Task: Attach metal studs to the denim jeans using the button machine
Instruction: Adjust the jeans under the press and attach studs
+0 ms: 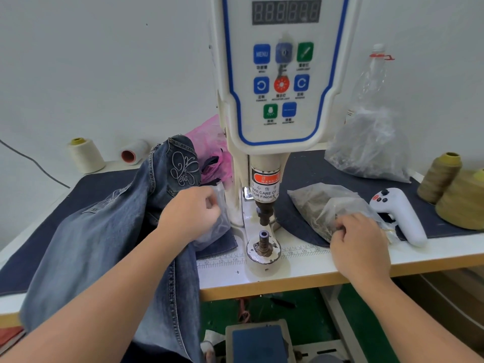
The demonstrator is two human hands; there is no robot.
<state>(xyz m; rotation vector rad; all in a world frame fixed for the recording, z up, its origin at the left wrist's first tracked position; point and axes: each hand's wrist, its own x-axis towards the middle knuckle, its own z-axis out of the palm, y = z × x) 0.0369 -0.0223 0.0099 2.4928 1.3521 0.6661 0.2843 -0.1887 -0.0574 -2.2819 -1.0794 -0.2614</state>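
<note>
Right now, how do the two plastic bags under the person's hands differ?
The bag at the left hand looks nearly empty and see-through, lying on the jeans. The bag at the right hand is full of small brownish pieces and lies on the dark mat. Both are clear plastic, each gripped by fingers.

Jeans (104,231): blue denim, faded, coarse weave, raised pale embroidery at the pocket. Button machine (275,74): glossy cream plastic housing; die post (264,242) at its 6 o'clock: dull dark metal, base paint chipped. Stud bag (330,210): thin crinkled clear plastic, under right hand (358,242). Small bag (217,218): clear film, pinched by left hand (191,213). Mat (314,166): matt navy cloth. Controller (400,216): smooth white plastic. Table (301,268): smooth white top, wood edge.
</note>
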